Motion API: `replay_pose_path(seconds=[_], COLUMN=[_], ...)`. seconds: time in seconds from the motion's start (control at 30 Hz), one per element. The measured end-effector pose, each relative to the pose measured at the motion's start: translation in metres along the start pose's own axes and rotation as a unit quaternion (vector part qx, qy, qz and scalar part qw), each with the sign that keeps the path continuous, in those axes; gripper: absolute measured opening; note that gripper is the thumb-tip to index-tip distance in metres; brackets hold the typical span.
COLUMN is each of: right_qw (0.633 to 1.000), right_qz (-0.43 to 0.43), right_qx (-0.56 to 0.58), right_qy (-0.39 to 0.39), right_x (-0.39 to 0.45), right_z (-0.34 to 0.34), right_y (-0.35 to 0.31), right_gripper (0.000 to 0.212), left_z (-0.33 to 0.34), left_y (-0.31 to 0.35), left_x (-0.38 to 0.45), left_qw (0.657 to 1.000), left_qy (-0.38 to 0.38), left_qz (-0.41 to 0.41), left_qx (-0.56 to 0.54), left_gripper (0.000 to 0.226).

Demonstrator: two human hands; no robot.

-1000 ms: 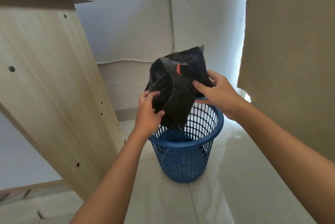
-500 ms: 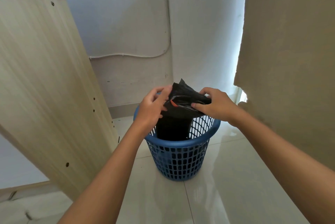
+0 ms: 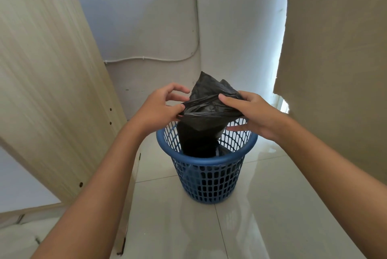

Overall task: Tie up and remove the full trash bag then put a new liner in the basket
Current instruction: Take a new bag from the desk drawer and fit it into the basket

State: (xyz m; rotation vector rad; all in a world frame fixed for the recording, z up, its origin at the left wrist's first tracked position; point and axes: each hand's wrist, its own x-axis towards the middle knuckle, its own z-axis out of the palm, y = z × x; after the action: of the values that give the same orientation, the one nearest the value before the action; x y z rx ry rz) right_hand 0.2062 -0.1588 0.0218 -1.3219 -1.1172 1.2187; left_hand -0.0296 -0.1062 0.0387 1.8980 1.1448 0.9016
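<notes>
left hand (image 3: pixel 160 108) fingers pinch black liner (image 3: pixel 206 112) | right hand (image 3: pixel 254 113) fingers grip liner | over basket (image 3: pixel 206 161)

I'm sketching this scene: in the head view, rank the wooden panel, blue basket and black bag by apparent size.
1. Wooden panel, though it is nearer the camera.
2. Blue basket.
3. Black bag, partly hidden inside the basket.

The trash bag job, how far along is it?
Mid-way, apparently. No full bag is in view. Both hands, left hand and right hand, pinch the black liner, whose lower part sits in the blue basket. Left: opening it and folding it over the rim.
</notes>
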Motion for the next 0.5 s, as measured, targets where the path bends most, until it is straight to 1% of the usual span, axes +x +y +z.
replay_pose_path(seconds=[0.1, 0.17, 0.23, 0.3, 0.4, 0.5], right_qw=[0.999, 0.998, 0.995, 0.991, 0.988, 0.983], right_qz=[0.021, 0.03, 0.033, 0.029, 0.032, 0.039], right_qx=[0.033, 0.052, 0.096, 0.12, 0.098, 0.043], right_qy=[-0.019, -0.01, 0.018, 0.05, 0.114, 0.176], right_x=[-0.003, -0.003, -0.003, -0.002, 0.001, 0.001], right_z=[0.001, 0.0, -0.001, -0.003, -0.004, -0.003], right_y=[0.0, 0.0, -0.003, -0.005, -0.003, 0.002], right_gripper=[0.039, 0.041, 0.038, 0.027, 0.022, 0.02], left_z=[-0.003, -0.005, -0.007, -0.01, -0.015, -0.013], left_y=[-0.001, -0.001, -0.002, -0.002, 0.0, 0.003], left_x=[0.0, 0.0, 0.0, 0.001, 0.003, 0.0], left_qw=[1.0, 0.999, 0.998, 0.996, 0.994, 0.991], left_qy=[0.0, 0.014, 0.037, 0.06, 0.068, 0.038], left_qz=[0.006, 0.015, 0.021, 0.019, -0.018, -0.067], left_qx=[0.017, 0.031, 0.045, 0.058, 0.088, 0.114], left_gripper=[0.031, 0.035, 0.038, 0.043, 0.052, 0.053])
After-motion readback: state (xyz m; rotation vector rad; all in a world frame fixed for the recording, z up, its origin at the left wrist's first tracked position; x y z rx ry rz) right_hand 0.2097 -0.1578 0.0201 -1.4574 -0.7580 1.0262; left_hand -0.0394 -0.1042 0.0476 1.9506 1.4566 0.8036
